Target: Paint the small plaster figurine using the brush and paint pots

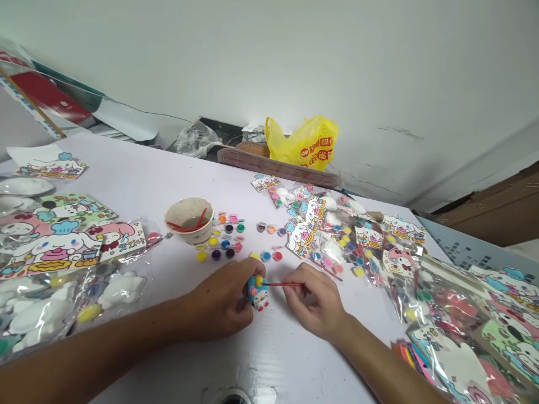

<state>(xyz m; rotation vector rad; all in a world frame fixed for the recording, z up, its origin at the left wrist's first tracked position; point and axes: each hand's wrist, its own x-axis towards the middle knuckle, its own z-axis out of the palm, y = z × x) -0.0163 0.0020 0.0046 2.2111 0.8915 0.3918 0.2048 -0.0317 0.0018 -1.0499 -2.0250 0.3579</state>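
My left hand (227, 297) grips a small painted figurine (257, 293) just above the table. Blue covers much of it, with a yellow patch on top and a white face and feet touched with red. Pinched in the fingers of my right hand (314, 297) is a thin red paintbrush (286, 284), its dark tip at the figurine's yellow part. Behind my hands stand several small paint pots (226, 245) in various colours. A paper bowl (191, 221) with murky liquid and red brushes sits beyond my left hand.
Plastic-wrapped craft kits with white figures (122, 289) cover the left side. More kits and printed cards (305, 233) spread along the right. At the back, a yellow plastic bag (305, 143) rests behind a low brown ledge (278, 165) by the wall.
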